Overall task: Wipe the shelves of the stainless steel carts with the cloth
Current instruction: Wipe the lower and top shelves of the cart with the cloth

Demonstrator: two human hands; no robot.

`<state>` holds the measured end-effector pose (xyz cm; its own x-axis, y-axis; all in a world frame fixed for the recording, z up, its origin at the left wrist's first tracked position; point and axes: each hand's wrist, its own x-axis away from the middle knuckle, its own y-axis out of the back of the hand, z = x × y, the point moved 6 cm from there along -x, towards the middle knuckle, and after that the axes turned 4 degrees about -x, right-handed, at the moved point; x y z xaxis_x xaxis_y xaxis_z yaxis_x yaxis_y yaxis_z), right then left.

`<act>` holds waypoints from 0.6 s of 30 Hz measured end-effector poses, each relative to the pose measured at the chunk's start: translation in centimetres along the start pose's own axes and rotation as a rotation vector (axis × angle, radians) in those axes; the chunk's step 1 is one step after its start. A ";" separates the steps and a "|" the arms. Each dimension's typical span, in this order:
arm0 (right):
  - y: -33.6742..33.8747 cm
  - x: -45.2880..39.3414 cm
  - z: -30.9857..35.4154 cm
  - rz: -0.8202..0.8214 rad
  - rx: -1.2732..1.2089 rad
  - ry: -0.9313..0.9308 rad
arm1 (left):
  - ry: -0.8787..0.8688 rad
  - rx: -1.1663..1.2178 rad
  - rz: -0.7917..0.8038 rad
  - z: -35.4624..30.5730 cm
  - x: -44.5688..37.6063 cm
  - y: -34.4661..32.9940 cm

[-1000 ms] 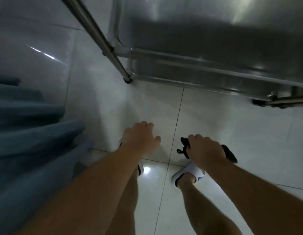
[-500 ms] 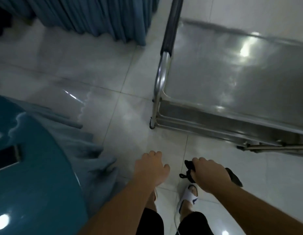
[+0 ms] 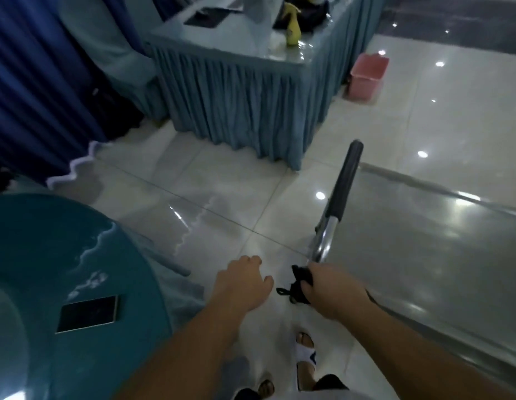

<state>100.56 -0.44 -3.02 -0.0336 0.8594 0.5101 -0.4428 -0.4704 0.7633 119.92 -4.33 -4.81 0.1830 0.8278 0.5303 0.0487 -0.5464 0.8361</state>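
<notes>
Landmark: cart (image 3: 441,255), stainless steel, top shelf a bare, glossy sheet catching ceiling lights.

Handle (image 3: 339,197): rises from the cart's near-left corner; dark grip above, bright steel tube below.

Right hand (image 3: 334,293): fist closed around the cloth, held at the cart's near-left corner, just below the foot of the handle. Whether it touches the steel cannot be told.

Cloth (image 3: 298,285): black, bunched, sticking out of the left side of the right fist, a small loop dangling from it. It is off the shelf, over the floor beside the cart's corner.

Left hand (image 3: 242,287): empty, fingers loosely curled, thumb out, palm down; left of the cart, over the floor, near the cloth but apart from it.

Round table (image 3: 49,284): teal, glossy, well left of the cart.

Phone (image 3: 88,313): dark, flat on the round table.

Long table (image 3: 236,90): blue pleated skirt, beyond the cart's handle.

Spray bottle (image 3: 292,27): yellow, upright on the long table.

Bin (image 3: 367,76): pink, on the floor right of the long table, well beyond the cart.

Curtain (image 3: 34,82): dark blue, far left of the cart.

Sandal (image 3: 305,352): white, on the person's foot, below the right hand.
</notes>
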 end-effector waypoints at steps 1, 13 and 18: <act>1.6 -1.5 1.1 -0.004 -0.010 0.021 | 0.024 0.005 -0.030 0.5 -0.5 1.9; 12.6 -16.7 7.6 -0.093 0.083 0.106 | 0.099 0.117 -0.148 5.5 -10.8 15.4; 15.5 -24.8 7.4 -0.118 0.086 -0.074 | -0.022 0.086 -0.082 6.5 -21.7 19.2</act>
<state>101.20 -30.55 -0.88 0.0811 0.8942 0.4402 -0.3611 -0.3853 0.8492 123.24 -33.61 -1.18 0.1964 0.8679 0.4563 0.1484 -0.4863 0.8611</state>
